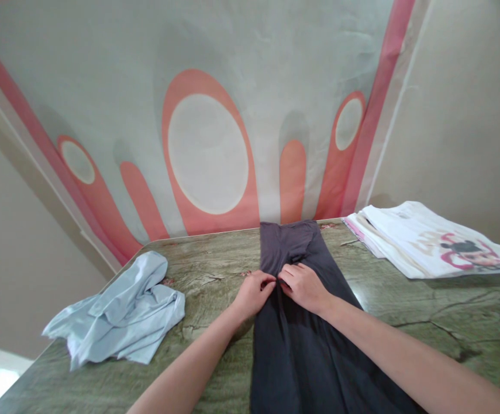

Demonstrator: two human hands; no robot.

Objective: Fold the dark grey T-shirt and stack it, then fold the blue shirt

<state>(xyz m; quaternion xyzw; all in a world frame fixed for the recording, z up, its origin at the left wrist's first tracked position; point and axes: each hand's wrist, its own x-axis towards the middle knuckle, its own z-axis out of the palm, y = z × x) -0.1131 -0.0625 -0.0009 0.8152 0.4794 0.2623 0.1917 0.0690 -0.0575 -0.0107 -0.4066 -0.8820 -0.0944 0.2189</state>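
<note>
Across a green-grey wood-grain desk, a long dark cloth garment lies beneath the left hand and right hand, both pinching its fabric.

Room to pass lies between the pale cloth and left forearm; white folded clothes obstruct rightward; the wall panel, ahead.

Both hands pinch the dark garment.
</note>
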